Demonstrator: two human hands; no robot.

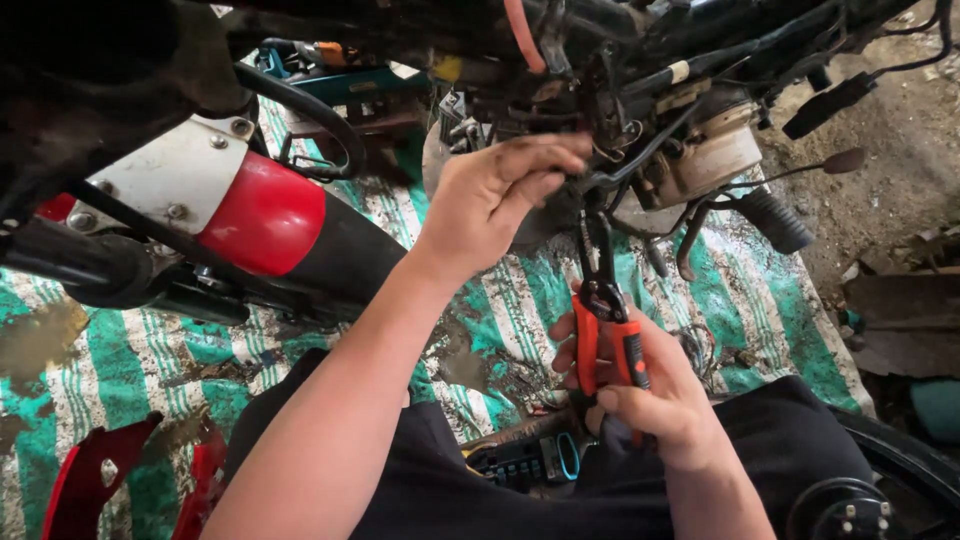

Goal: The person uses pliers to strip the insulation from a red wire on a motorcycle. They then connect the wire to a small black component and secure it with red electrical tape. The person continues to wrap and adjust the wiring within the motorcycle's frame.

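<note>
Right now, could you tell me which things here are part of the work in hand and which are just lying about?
In use:
left hand on the engine parts
right hand holding the pliers

Lying about:
red panel
socket set
striped sheet
red and black exhaust

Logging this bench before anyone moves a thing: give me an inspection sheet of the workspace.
Surface: green-and-white striped woven mat, stained with mud and oil.
Job's things: long-nosed pliers with orange-and-black handles, tips at the dark motorcycle engine parts.
Clutter: red plastic fairing piece; black socket set tray; red-and-black exhaust pipe.
Grippers: left hand reaching into the engine parts; right hand gripping the pliers.
Cables: black cables and an orange hose hanging from the frame.
Surroundings: bare dirt ground.
</note>
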